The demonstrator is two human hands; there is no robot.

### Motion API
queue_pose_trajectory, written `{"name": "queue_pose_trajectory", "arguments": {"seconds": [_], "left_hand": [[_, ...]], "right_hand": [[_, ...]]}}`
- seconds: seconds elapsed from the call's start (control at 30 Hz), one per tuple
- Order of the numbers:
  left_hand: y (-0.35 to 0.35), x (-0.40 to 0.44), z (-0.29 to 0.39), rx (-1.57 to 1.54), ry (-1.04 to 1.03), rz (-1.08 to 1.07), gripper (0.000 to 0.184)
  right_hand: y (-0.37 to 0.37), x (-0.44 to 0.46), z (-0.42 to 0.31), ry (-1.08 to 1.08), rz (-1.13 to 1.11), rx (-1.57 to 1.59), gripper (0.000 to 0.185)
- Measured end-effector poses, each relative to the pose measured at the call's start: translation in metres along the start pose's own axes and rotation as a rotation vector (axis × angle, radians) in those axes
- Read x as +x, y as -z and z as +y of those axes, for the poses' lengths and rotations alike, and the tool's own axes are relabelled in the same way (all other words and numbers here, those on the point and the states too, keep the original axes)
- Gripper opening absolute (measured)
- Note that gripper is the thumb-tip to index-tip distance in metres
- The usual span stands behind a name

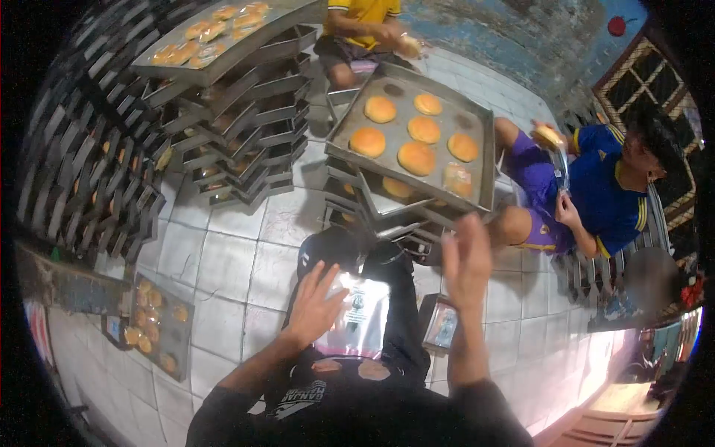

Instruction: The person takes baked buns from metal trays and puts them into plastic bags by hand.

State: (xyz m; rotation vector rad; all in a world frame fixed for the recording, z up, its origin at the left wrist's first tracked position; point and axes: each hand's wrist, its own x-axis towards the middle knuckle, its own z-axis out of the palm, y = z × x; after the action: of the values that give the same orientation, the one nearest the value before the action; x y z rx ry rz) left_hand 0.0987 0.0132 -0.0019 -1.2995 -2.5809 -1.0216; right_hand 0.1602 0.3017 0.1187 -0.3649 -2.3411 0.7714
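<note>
A clear plastic bag (361, 314) with printing on it lies across my lap, shining in the light. My left hand (316, 304) rests on the left side of this bag with its fingers stretched out. My right hand (468, 261) is raised by the near right corner of a metal tray (439, 112), its fingers extended and somewhat blurred; nothing shows in them. On that tray sit several round golden buns (415, 158), plus a bun in a clear wrapper (457, 179) at the near right corner. More trays are stacked beneath it.
Tall stacks of trays (246, 134) stand at the left, the top tray holding wrapped buns (211, 30). A floor tray (179, 350) carries more wrapped buns. A small box (440, 325) is right of my leg. Two people sit nearby, one in yellow (365, 18), one in blue (599, 186) holding a bun and bag.
</note>
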Motion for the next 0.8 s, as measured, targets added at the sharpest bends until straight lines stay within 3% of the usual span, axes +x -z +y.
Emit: {"name": "queue_pose_trajectory", "arguments": {"seconds": [0.03,0.07,0.1,0.13,0.2,0.23,0.3,0.33,0.37,0.43,0.5,0.53,0.6,0.73,0.8], "left_hand": [[0.000,-0.011,-0.004,0.070,-0.007,-0.070,0.046],[-0.001,-0.014,-0.009,0.078,-0.004,-0.095,0.046],[-0.002,-0.013,-0.015,0.077,-0.150,-0.084,0.043],[-0.002,-0.013,-0.018,0.067,-0.295,-0.072,0.041],[0.012,-0.002,0.004,-0.005,-0.293,-0.052,0.040],[0.018,0.010,0.019,-0.473,0.099,-0.019,0.036],[-0.003,-0.001,0.006,-1.231,0.656,-0.102,0.034],[0.007,0.010,-0.014,-1.014,0.569,-0.442,0.029],[0.006,0.013,-0.018,-1.161,0.616,-0.415,0.025],[0.006,0.023,-0.026,-1.313,0.654,-0.360,0.022],[0.002,0.034,-0.038,-1.329,0.672,-0.012,0.025],[0.000,0.036,-0.041,-1.328,0.668,0.032,0.025],[-0.010,0.032,-0.039,-1.425,0.742,0.152,0.020],[-0.014,0.015,-0.031,-1.407,0.726,0.161,0.020],[-0.015,0.018,-0.032,-1.452,0.765,0.238,0.021]], "right_hand": [[-0.009,-0.026,0.003,-0.080,-0.236,0.141,0.049],[-0.021,-0.048,-0.004,0.030,-0.425,0.109,0.050],[-0.040,-0.069,-0.003,0.197,-0.532,0.150,0.049],[-0.043,-0.080,-0.020,0.334,-0.561,-0.046,0.040],[-0.058,-0.101,0.001,0.305,-0.681,-0.150,0.032],[-0.055,-0.093,0.001,0.319,-0.665,-0.065,0.030],[-0.041,-0.049,-0.009,0.297,-0.696,0.106,0.028],[-0.035,-0.018,-0.012,0.360,-0.702,0.121,0.024],[-0.032,0.017,-0.012,0.346,-0.659,0.208,0.024],[-0.039,0.088,0.004,0.075,-0.552,0.306,0.034],[-0.067,0.157,0.051,-0.008,-0.416,0.043,0.044],[-0.091,0.182,0.089,-0.002,-0.329,-0.026,0.049],[-0.131,0.219,0.146,-0.106,-0.367,-0.347,0.051],[-0.152,0.207,0.134,0.020,-0.447,-0.509,0.057],[-0.118,0.198,0.076,-0.149,-0.542,-0.443,0.068]]}}
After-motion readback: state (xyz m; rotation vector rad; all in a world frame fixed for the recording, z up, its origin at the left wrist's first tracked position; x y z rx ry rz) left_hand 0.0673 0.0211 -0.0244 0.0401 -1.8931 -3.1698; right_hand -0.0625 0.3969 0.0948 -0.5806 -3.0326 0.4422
